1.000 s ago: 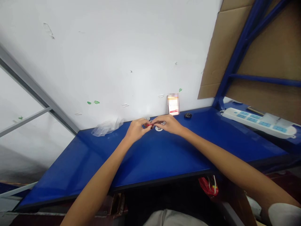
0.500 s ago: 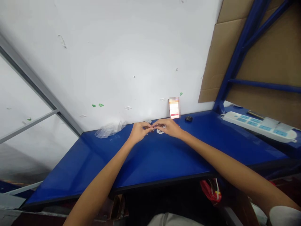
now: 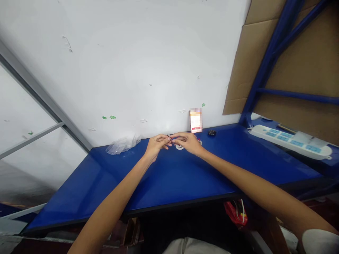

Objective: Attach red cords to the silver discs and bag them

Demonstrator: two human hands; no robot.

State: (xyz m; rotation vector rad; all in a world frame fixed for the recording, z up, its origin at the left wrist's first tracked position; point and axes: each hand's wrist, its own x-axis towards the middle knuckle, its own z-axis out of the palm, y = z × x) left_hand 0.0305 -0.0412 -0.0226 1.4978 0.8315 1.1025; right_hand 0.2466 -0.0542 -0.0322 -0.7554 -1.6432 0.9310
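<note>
My left hand [image 3: 156, 145] and my right hand [image 3: 186, 141] meet above the back of the blue table [image 3: 180, 176], fingertips pinched together. Between them is a small dark piece [image 3: 170, 139], mostly covered by the fingers and too small to name. A round white disc [image 3: 179, 146] with dark marks lies on the table just below my right hand's fingers. Partly behind that hand, a white and red bit [image 3: 199, 141] shows.
A crumpled clear plastic bag [image 3: 123, 144] lies at the back left. A white and red card [image 3: 196, 120] leans on the wall, beside a small black object [image 3: 212, 133]. At the right is a white power strip [image 3: 291, 141]; a blue metal frame [image 3: 261, 74] rises there.
Both hands stay together, with fingers slightly shifted and turned around the small piece. A white and red bit now shows beside my right hand.
</note>
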